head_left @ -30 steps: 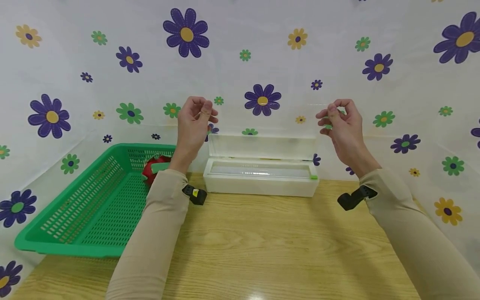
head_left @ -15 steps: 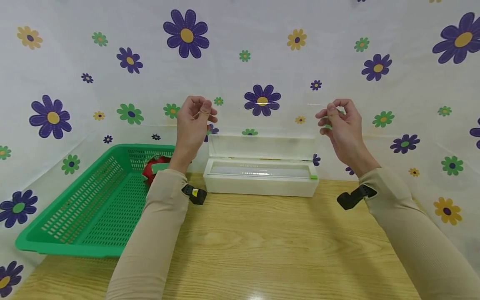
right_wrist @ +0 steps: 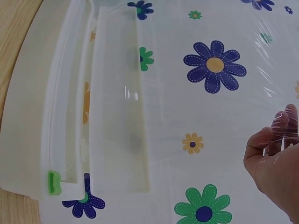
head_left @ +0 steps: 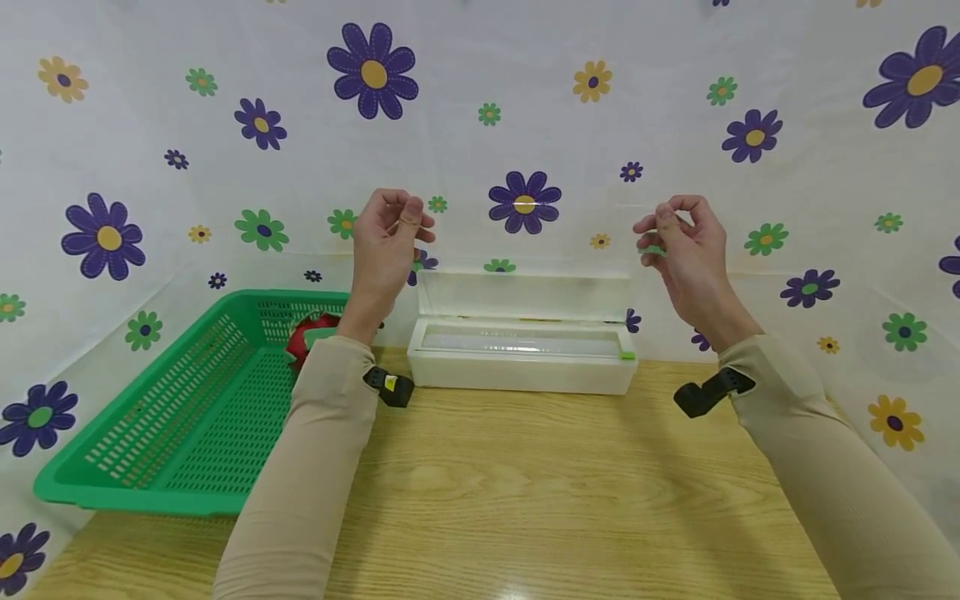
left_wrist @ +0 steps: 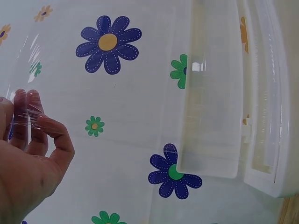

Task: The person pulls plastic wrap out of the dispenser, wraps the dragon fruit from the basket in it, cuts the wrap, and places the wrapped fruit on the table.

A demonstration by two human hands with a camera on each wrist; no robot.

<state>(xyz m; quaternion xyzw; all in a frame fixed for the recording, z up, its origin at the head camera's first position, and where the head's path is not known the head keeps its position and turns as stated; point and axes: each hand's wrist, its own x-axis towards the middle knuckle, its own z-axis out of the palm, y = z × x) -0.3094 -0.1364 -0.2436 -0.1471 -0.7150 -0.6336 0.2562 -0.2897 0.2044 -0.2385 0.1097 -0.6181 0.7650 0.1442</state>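
Note:
A sheet of clear cling film (left_wrist: 33,58) stretches between my two raised hands, showing mainly by its glints and creases. My left hand (head_left: 384,250) pinches one side of it between thumb and fingers, with film drawn over the fingers in the left wrist view. The other side is pinched by my right hand (head_left: 693,258), level with the left. Below and behind the film stands a long white cling film dispenser (head_left: 517,372), its lid (head_left: 525,297) raised. Inside lies the film roll (head_left: 517,340). A small green slide cutter (head_left: 627,356) sits at its right end.
On the left, a green plastic basket (head_left: 142,498) stands on the wooden table (head_left: 540,475). It holds a red object (head_left: 300,343) with scalloped pale-green edges, partly hidden by my left arm. A flower-printed sheet (head_left: 450,50) hangs close behind the dispenser.
Both hands have risen very slightly and keep their pinch on the film. Its glints have shifted a little. Dispenser and basket have stayed in place.

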